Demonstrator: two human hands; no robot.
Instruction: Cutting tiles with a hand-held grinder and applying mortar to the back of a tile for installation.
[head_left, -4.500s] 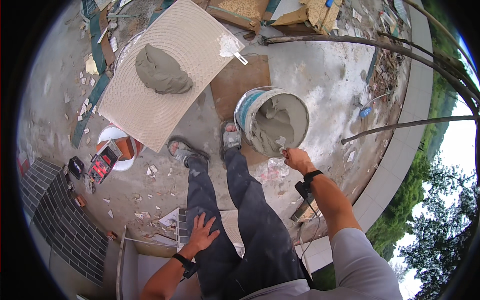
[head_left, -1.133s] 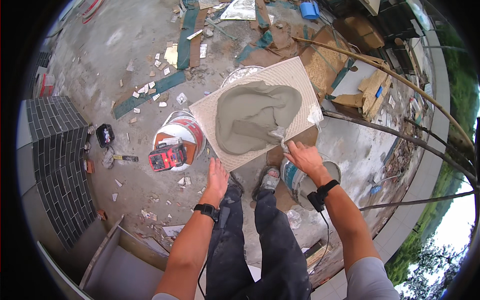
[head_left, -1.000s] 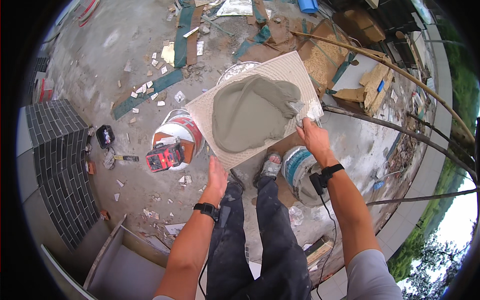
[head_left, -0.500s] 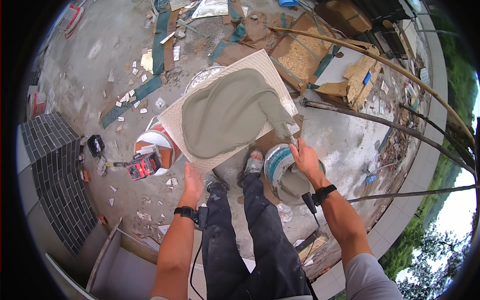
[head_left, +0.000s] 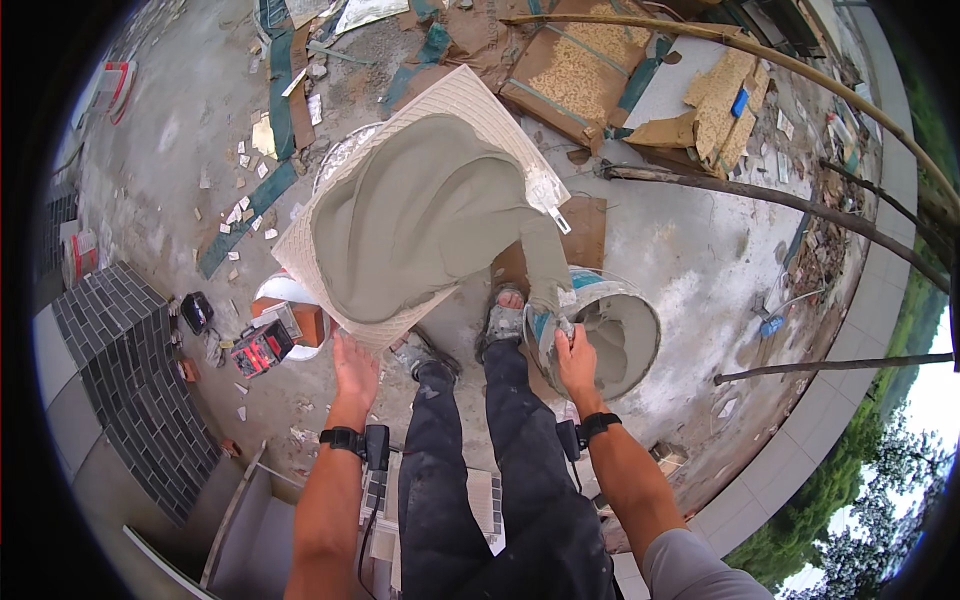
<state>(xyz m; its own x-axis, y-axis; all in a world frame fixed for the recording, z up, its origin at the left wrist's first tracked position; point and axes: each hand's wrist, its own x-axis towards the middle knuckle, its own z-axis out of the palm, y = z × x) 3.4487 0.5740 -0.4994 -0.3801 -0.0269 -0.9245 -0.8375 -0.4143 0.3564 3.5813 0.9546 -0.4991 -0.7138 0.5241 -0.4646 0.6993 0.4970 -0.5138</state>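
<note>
A large pale tile (head_left: 465,95) with a ridged back carries a thick grey layer of mortar (head_left: 410,210). My right hand (head_left: 577,362) is closed round the handle of a trowel (head_left: 545,262), whose blade is coated in mortar. The blade overlaps the tile's near right edge. My left hand (head_left: 355,368) has its fingers stretched out against the tile's near left corner. Below the trowel stands a bucket (head_left: 648,318) with grey mortar inside. At the tile's right corner a small white plastic piece (head_left: 549,203) sticks out.
Left of the tile, a red-and-black tool (head_left: 262,347) rests by a white bucket (head_left: 320,350). Torn cardboard (head_left: 575,75) lies at the back. Wooden poles (head_left: 790,200) cross on the right. A dark brick-patterned block (head_left: 130,370) stands at the left, and tile shards litter the concrete.
My right hand has come nearer and to the left with the trowel, swinging its blade more upright across the tile's edge. My left hand stays by the near corner. The whole view has shifted.
</note>
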